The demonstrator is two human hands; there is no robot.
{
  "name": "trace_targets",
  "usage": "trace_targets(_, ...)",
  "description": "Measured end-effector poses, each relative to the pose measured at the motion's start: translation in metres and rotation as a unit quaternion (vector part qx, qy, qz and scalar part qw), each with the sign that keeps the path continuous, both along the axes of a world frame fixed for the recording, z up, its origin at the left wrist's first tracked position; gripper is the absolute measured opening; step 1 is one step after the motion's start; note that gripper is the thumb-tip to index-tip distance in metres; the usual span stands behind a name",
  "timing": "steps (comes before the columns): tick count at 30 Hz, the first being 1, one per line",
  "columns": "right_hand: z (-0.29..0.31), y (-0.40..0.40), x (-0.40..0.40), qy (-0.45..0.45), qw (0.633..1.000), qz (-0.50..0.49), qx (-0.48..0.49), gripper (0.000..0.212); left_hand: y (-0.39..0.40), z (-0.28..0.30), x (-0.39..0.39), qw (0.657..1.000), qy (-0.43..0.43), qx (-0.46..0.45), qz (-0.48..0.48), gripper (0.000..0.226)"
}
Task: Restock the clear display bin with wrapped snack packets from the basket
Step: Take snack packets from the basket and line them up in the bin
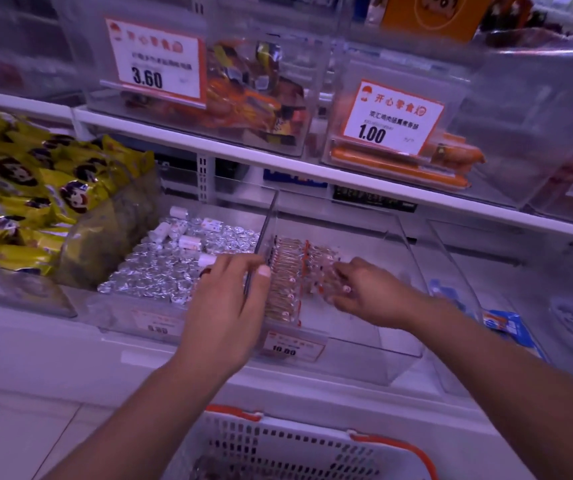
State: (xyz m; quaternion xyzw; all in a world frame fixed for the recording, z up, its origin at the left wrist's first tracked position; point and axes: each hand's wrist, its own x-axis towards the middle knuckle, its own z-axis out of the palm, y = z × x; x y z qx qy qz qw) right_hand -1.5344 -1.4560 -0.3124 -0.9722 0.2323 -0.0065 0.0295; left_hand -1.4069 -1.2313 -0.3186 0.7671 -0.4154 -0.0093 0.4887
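From the head camera, looking down: a clear plastic display bin [392, 233] sits on the lower white shelf, with a small price tag on its front. Inside it, along its left wall, lies a neat row of long thin snack packets in clear wrap with red ends [283, 282].

The left hand [224, 306] rests on the bin's left wall. Its thumb touches the row of packets and its fingers hang over the wall, on the side of the next bin full of shiny silver foil sweets [174, 268]. It does not look like it is gripping anything.

The right hand [368, 292] is inside the bin. Its curled fingers hold a small bunch of the same packets, just beside the row.

At the bottom stands a white plastic basket with orange handles [299, 441]. What is in it is too dark to tell.

The step in hand looks like laying packets into the bin and tidying them. Next, the right hand should set its bunch down against the row, let go, then reach back to the basket for more.
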Motion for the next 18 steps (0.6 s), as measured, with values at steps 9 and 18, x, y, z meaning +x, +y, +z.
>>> trace_targets(9, -0.06, -0.002, 0.01, 0.002, 0.999, -0.049, -0.001, 0.063, 0.003, -0.002, 0.008, 0.994, 0.0, 0.107, -0.019, 0.041)
trace_targets(18, -0.059, -0.001, 0.026, 0.079, 0.983, -0.116, 0.117, 0.091, 0.005, -0.008, 0.006, 0.993, -0.007, 0.118, -0.021, 0.042)
